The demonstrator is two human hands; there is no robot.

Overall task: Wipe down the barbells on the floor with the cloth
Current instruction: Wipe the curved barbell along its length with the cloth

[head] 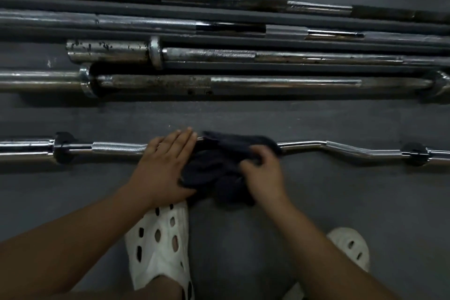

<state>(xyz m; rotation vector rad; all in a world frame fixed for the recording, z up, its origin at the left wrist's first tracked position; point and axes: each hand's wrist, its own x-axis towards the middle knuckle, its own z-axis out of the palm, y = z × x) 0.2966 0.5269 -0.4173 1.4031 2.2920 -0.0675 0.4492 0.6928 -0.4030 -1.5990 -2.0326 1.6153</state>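
Presently gripping dark navy cloth (219, 168) with curled right hand (264, 170), draped over wavy chrome curl barbell (117, 148); pressing same bar with flat, straight-fingered left hand (165, 161) just beside that grip.

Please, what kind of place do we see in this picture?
Most likely a gym or weight room. Several worn straight barbells lie side by side on a dark, mat-like floor, and a chrome curl bar lies nearest, partly covered by a dark cloth.
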